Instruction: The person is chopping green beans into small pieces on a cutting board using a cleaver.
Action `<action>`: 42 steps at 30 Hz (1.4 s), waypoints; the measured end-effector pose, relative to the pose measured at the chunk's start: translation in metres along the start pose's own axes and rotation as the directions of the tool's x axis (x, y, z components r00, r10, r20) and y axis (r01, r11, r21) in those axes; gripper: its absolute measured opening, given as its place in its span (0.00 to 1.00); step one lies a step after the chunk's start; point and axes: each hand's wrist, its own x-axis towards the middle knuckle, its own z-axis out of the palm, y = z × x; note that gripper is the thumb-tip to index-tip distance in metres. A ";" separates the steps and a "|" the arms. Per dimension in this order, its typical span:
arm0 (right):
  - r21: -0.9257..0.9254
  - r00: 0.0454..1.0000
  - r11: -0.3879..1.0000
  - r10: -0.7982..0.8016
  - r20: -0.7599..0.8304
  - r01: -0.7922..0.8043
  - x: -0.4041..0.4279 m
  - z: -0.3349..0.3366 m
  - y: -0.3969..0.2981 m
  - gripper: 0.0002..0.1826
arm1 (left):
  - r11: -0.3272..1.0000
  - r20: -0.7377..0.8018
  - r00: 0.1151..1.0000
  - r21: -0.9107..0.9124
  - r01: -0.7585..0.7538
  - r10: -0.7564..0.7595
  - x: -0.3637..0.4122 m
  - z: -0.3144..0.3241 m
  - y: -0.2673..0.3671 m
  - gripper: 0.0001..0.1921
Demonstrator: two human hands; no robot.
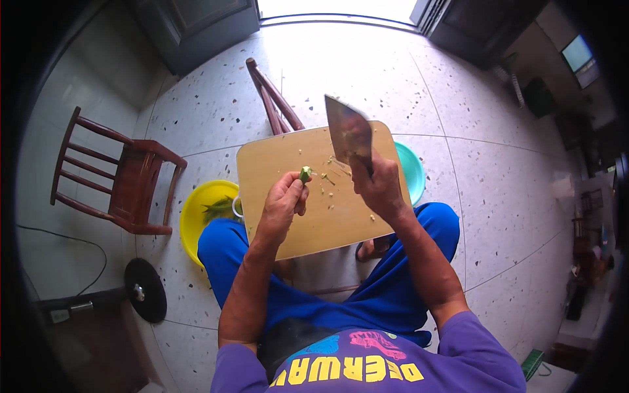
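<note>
My left hand [286,197] pinches a short green vegetable piece [305,174], its pale cut end facing up and away from me. In my right hand [381,185] is the handle of a cleaver [350,128], its broad blade raised and pointing away from me. Both hands are over a small wood-coloured table [275,240] between my knees. Pale vegetable scraps [327,179] and thin stem bits lie scattered on its top. Most of the cleaver's handle is hidden by my fingers.
A yellow basin [191,226] with green vegetables [218,209] stands left of the table, a turquoise basin [412,172] to its right. Farther left is a wooden chair [132,184]. Wooden legs [275,100] stick out beyond the table. A round black base [145,291] rests on the floor.
</note>
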 end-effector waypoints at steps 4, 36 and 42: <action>-0.276 0.960 0.926 -0.277 -0.036 0.257 -0.026 0.015 0.007 0.04 | 0.993 -0.100 0.993 0.100 0.066 -0.056 0.002 0.006 -0.007 0.13; -0.640 0.923 0.665 -0.254 0.289 0.384 -0.069 0.028 0.007 0.19 | 0.860 -0.283 0.953 0.507 0.052 0.110 0.005 0.002 -0.033 0.08; -0.686 0.957 0.669 -0.162 0.242 0.287 -0.059 0.037 0.013 0.19 | 0.782 -0.182 0.973 0.623 0.000 0.145 -0.002 0.026 -0.032 0.10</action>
